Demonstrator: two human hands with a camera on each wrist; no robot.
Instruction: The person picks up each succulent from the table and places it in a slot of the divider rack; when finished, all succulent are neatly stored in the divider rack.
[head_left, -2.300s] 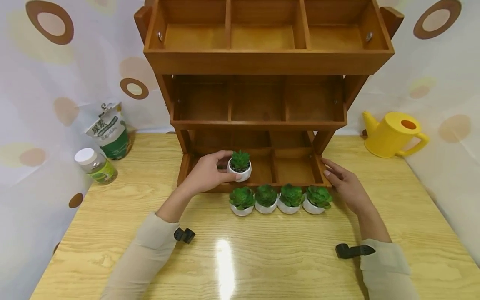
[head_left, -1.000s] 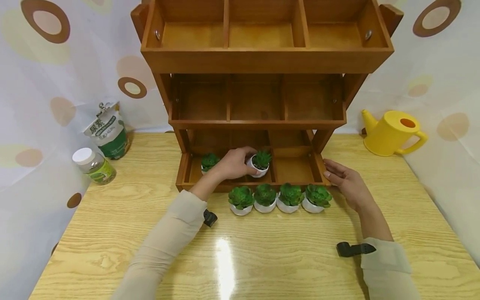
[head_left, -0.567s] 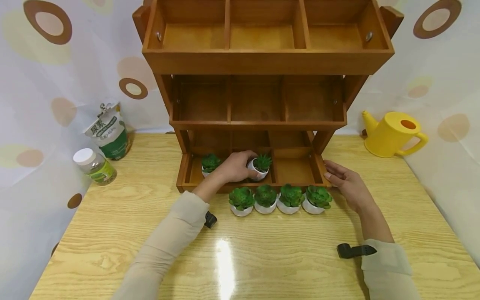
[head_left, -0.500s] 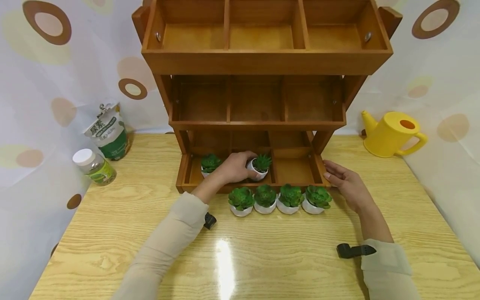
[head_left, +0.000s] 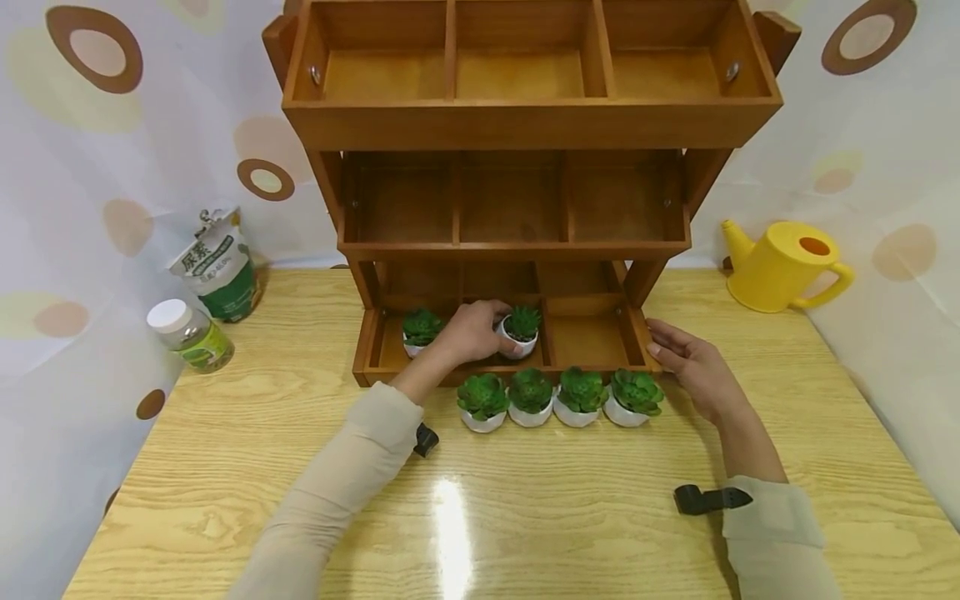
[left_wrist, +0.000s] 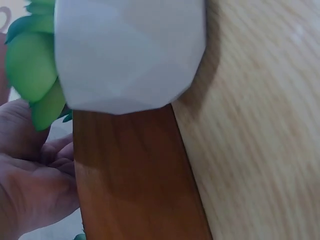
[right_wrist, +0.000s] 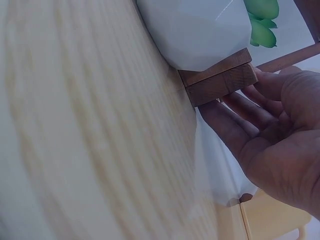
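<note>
In the head view, my left hand [head_left: 474, 332] grips a white pot with a spiky green succulent [head_left: 521, 325], inside the bottom tier's middle compartment. The fingers are behind the pot and the thumb is at its front. Whether its base touches the compartment floor cannot be seen. Left of it, a rosette succulent [head_left: 422, 326] stands in the left compartment, partly hidden by my hand. My right hand [head_left: 693, 367] rests against the right end of the wooden shelf [head_left: 532, 127]; in the right wrist view its extended fingers [right_wrist: 225, 120] touch the end board.
Several potted rosette succulents [head_left: 531, 392] stand in a row on the table [head_left: 555, 517], before the shelf. A yellow watering can [head_left: 783, 268] is at right. At left stand a white-capped jar [head_left: 191, 335] and a clipped green-and-white bag [head_left: 219, 267].
My left hand has carried the spiky succulent rightward and down into the middle compartment, revealing the rosette succulent at left. Lately the pot has become slightly more upright. My right hand has stayed put.
</note>
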